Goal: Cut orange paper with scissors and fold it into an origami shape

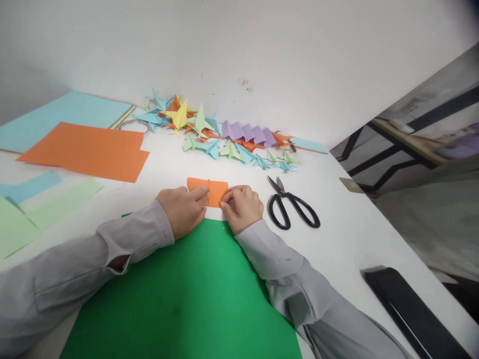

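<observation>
Our small orange paper [217, 193] lies on the bench [337, 229] beyond the green sheet [179, 299], folding apparently barely begun; our right grip [245, 207] pinches its edge, our left [183, 210] presses, clamping unclear. Behind, folded shapes [179, 117] look finished.

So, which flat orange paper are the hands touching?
The small orange piece, touched by the left hand and right hand; the larger orange paper lies apart, farther left.

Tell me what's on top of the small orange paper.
The left hand partly covers the small orange paper; the right hand touches its right edge. The paper's surface beneath the hands is hidden.
</observation>
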Available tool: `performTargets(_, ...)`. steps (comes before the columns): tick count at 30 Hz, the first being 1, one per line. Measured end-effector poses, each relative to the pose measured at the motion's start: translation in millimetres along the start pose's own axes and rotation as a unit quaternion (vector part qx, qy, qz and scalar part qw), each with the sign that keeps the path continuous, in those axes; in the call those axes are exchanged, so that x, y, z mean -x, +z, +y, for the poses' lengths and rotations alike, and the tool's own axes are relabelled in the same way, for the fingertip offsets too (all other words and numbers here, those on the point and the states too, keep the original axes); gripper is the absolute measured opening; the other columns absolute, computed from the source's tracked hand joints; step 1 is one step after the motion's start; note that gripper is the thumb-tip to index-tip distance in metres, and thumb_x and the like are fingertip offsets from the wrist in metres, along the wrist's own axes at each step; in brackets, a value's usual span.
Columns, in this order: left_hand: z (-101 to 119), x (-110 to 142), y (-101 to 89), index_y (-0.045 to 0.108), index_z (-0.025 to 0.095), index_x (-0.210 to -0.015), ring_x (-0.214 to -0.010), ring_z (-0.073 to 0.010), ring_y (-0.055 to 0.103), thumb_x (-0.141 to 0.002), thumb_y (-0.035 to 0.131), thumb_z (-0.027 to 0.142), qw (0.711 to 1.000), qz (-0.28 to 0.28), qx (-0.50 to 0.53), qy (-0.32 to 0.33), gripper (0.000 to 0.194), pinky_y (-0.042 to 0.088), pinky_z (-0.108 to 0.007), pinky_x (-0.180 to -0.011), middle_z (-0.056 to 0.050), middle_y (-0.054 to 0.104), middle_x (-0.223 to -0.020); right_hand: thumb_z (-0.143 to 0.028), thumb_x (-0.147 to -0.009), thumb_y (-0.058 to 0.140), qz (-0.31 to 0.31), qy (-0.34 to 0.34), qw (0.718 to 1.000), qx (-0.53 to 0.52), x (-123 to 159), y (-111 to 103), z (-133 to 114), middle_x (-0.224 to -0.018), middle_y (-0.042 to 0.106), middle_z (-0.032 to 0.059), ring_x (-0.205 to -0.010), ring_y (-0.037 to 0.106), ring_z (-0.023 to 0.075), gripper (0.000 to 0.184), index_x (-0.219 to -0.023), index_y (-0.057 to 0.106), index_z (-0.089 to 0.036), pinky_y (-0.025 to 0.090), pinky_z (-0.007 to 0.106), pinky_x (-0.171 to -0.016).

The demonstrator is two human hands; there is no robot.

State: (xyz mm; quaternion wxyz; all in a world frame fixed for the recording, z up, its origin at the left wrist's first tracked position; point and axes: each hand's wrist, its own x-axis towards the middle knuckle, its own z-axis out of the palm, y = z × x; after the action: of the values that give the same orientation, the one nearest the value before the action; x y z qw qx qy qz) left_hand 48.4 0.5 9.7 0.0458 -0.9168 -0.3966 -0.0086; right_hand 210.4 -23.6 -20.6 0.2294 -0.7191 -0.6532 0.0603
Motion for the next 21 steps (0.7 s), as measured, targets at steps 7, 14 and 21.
performTargets(7, 1.6, 0.3, -1.2, 0.050, 0.021, -0.121, -0.078, -0.0218, 0.060, -0.086, 0.030, 0.032, 1.000, -0.008, -0.028, 0.001, 0.042, 0.038, -0.032, -0.054, -0.008, 0.050, -0.127, -0.011, -0.075, 0.041, 0.012, -0.089, 0.995, -0.035, 4.3, -4.0, 2.8, -0.111, 0.058, 0.0046, -0.102, 0.047, 0.0216, 0.033, -0.095, 0.063, -0.024, 0.032, 0.035, -0.084)
performTargets(14, 0.2, 1.3, -1.4, 0.052, 0.020, -0.119, -0.076, -0.0212, 0.061, -0.087, 0.029, 0.032, 0.999, 0.004, -0.041, 0.016, 0.041, 0.036, -0.032, -0.049, -0.006, 0.052, -0.125, -0.008, -0.074, 0.042, -0.013, -0.267, 0.963, 0.019, 1.3, 2.8, 5.5, -0.110, 0.062, 0.0053, -0.102, 0.052, 0.0187, 0.034, -0.099, 0.062, -0.020, 0.025, 0.037, -0.093)
performTargets(21, -4.0, 1.5, 8.6, 0.051, 0.019, -0.121, -0.074, -0.0201, 0.059, -0.087, 0.032, 0.032, 0.998, 0.043, -0.046, 0.028, 0.041, 0.037, -0.032, -0.049, -0.007, 0.052, -0.125, -0.011, -0.080, 0.044, 0.029, -0.336, 0.939, 0.068, -4.0, 4.7, 5.2, -0.099, 0.066, 0.0053, -0.089, 0.055, 0.0202, 0.024, -0.091, 0.065, -0.017, 0.031, 0.036, -0.083)
